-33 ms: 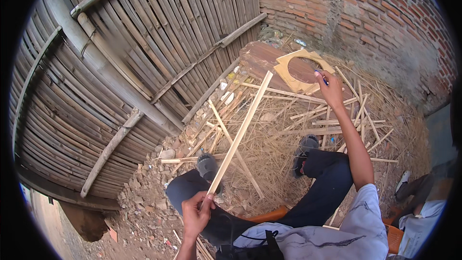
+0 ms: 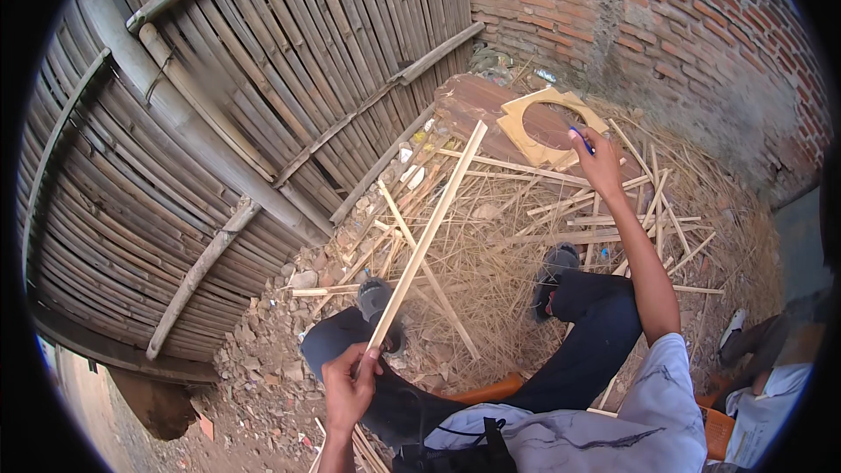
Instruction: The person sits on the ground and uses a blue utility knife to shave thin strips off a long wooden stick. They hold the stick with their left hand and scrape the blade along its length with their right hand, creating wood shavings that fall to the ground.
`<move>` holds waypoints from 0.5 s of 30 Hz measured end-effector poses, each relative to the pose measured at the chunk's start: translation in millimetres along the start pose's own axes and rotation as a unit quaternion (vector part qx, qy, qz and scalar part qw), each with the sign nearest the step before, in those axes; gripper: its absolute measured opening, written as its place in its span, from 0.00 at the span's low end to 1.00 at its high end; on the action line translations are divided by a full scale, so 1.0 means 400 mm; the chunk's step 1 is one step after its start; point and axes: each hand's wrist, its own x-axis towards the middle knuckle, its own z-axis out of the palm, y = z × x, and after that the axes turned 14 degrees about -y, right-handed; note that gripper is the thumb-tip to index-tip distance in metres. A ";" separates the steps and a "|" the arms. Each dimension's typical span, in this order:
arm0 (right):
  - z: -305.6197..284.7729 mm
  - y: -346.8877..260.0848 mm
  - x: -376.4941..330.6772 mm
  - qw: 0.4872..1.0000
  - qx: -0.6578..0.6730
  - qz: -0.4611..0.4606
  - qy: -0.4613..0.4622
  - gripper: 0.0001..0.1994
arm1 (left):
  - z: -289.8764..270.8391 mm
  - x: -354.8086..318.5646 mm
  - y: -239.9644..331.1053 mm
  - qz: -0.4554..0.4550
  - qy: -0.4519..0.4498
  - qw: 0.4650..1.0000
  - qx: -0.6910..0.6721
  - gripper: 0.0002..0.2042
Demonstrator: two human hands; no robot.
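Note:
My left hand (image 2: 350, 378), low in the picture, is closed round the lower end of a long pale bamboo strip (image 2: 429, 232). The strip slants up and away to the right. Stretched far forward, my right hand (image 2: 599, 162) grips a slim blue pen (image 2: 583, 142) between thumb and fingers. The pen is beside flat tan sheets with a large round hole (image 2: 519, 130). Those sheets lie stacked askew on a brown board (image 2: 473, 103).
Cut strips (image 2: 604, 221) and straw litter the ground between my feet and the board. A bamboo slat wall (image 2: 263, 79) rises at the left, a brick wall (image 2: 561, 0) behind. Rubble (image 2: 263, 368) lies at the lower left. Another person's leg (image 2: 753, 337) shows at the far right.
My left hand has shifted slightly left, and the strip's far end has moved left and up a little. My right hand has moved slightly left, still with the pen.

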 end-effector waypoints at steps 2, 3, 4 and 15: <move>0.013 -0.016 -0.013 1.000 0.018 -0.008 -0.013 0.24 | -0.070 0.017 0.040 0.033 0.093 0.989 0.114 0.09; 0.019 -0.009 -0.014 0.998 0.050 -0.008 -0.022 0.24 | -0.113 0.035 0.066 0.078 0.146 0.970 0.178 0.08; 0.017 -0.018 -0.021 0.998 0.048 -0.014 -0.032 0.25 | -0.161 0.058 0.076 0.095 0.202 0.957 0.186 0.09; 0.021 -0.129 -0.079 0.987 0.085 -0.058 -0.122 0.23 | -0.403 0.361 0.184 0.340 0.313 0.871 -0.166 0.14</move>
